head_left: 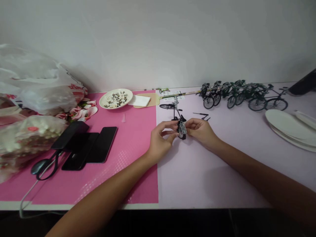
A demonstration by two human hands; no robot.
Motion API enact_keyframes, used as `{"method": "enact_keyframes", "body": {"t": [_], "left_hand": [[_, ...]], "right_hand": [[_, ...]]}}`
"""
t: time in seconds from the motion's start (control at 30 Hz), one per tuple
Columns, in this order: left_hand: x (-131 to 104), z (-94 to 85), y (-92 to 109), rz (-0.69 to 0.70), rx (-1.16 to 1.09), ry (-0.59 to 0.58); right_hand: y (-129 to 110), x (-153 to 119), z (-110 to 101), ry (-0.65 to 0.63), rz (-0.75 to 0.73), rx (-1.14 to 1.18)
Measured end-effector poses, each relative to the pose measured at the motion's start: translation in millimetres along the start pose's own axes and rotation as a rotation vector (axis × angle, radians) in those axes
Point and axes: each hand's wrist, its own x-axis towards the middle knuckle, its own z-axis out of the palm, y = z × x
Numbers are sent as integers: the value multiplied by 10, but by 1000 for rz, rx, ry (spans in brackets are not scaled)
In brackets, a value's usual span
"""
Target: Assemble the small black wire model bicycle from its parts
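Note:
A black and silver miniature bicycle (pixel 175 113) is held at its rear end over the pale side of the table. My left hand (pixel 163 135) grips the rear wheel area from the left, fingers closed around it. From the right, my right hand (pixel 199 130) pinches the same end near the silver rear rack. The front wheel, turned sideways, points away from me to the left. Just beyond my right hand lie small thin black parts (pixel 202 115). My fingertips hide some of the rear wheel.
Several miniature bicycles (pixel 232 93) stand along the wall at right, near stacked white plates (pixel 288 126). On the pink cover are a plate of small parts (pixel 116 98), dark phones (pixel 102 144), a black strapped device (pixel 70 135) and plastic bags (pixel 37 82).

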Motion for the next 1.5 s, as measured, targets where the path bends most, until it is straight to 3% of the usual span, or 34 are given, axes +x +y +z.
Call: {"method": "enact_keyframes", "body": {"t": [0.13, 0.47, 0.63, 0.83, 0.93, 1.07, 1.17, 1.3, 1.5], "left_hand": [[12, -5, -25, 12, 7, 27], [23, -58, -34, 202, 270, 65], [18, -75, -57, 379, 470, 47], [22, -76, 11, 441, 540, 48], [27, -68, 81, 345, 462, 96], [78, -67, 111, -22, 258, 215], [128, -68, 103, -209, 83, 144], [137, -53, 112, -236, -43, 18], [98, -28, 124, -273, -62, 59]], "right_hand": [[0, -29, 17, 44, -42, -55], [-197, -165, 53, -137, -123, -145], [-231, -211, 128, -106, -88, -173], [-174, -117, 99, -119, 61, -63], [-166, -79, 80, -160, 86, 33], [-157, -45, 59, -162, 49, 100], [-141, -36, 52, -184, 35, 96], [-98, -40, 59, -225, 21, 69], [-51, -49, 59, -238, 15, -8]]}}
